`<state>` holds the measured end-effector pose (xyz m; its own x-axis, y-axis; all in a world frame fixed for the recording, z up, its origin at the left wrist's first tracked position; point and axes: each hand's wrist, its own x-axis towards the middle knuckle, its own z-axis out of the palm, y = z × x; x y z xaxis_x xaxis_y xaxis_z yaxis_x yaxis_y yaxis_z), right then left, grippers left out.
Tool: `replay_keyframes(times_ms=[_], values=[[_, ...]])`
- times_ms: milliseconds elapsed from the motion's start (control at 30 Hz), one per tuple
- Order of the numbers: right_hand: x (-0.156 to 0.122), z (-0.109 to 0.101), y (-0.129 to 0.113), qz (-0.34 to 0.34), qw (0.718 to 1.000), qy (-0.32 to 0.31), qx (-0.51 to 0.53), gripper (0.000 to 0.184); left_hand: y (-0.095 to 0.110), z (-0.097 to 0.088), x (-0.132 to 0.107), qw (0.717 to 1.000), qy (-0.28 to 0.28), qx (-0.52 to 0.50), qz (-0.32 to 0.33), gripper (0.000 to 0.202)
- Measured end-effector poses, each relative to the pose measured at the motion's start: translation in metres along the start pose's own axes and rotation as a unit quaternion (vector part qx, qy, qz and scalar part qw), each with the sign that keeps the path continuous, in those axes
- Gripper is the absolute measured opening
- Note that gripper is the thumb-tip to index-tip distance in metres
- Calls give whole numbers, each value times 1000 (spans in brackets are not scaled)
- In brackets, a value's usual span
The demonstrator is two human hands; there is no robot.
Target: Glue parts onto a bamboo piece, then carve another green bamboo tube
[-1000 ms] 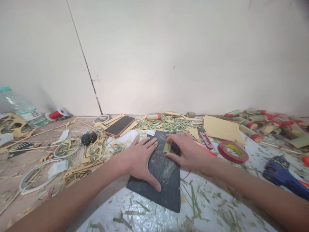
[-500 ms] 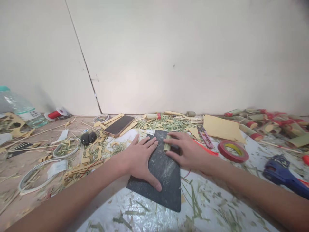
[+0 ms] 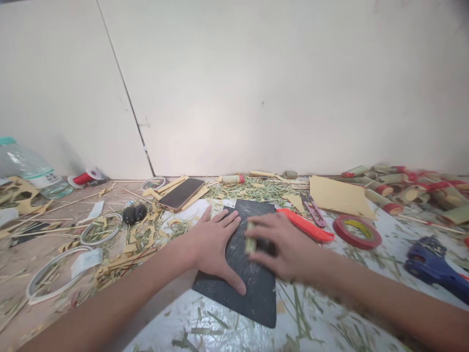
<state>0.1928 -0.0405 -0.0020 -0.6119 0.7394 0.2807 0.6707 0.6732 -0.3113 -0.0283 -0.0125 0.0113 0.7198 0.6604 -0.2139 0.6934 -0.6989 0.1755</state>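
Note:
My left hand lies flat with its fingers spread, pressing on the left side of a dark sheet that looks like sandpaper. Pale dust marks its surface. Between the fingers and thumb of my right hand is a short piece of bamboo, held against the sheet; this hand is blurred by motion. Just beyond the right hand lies a red utility knife.
To the right are a roll of red tape, purple-handled cutters, a yellow card, a blue tool and piled bamboo pieces. A phone, white rings and a bottle lie left. Shavings litter the surface.
My right hand has moved the bamboo piece down the sheet, toward me, uncovering more of the red utility knife. My left hand stays in place on the sheet.

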Motion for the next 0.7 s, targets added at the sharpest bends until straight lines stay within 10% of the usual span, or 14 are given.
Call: replay_keyframes(times_ms=[333,467,600,700], values=[[0,3,3,79,996,28,-41,40,-1,2,-2,1000,-2,-8,7,124],[0,3,-1,-28,999,-44,9,39,-1,3,-1,1000,-3,-17,5,124],[2,4,-1,66,996,34,-57,37,-1,5,0,1000,3,-26,-2,125],[3,3,-1,-37,998,-44,2,37,-2,5,0,999,1,-35,1,125]])
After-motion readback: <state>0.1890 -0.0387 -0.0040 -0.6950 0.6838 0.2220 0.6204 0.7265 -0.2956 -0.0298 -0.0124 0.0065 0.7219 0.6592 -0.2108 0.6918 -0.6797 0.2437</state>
